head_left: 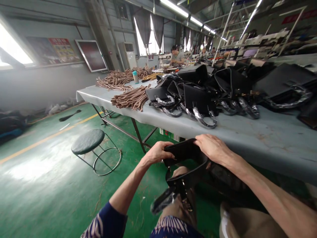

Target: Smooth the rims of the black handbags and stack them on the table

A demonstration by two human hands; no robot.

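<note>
A black handbag [184, 150] rests over my lap, its top opening facing up toward me. My left hand [162, 152] grips the bag's left upper edge, thumb on the inside and fingers outside. At the far upper edge on the right, my right hand [210, 145] pinches the rim, its fingertips partly hidden behind the bag. A handle wrapped in clear plastic [163, 200] hangs from the near side, beside a strap with metal hardware [185, 201]. The bag's lower part is dark and hard to make out.
On the grey-covered table [247, 135] ahead lie several black bags [198, 96] with plastic-wrapped handles. Bundles of brown strips [132, 97] and a teal-capped container [135, 77] are to their left. A round stool [89, 142] stands on the green floor. Another person [177, 56] sits farther back.
</note>
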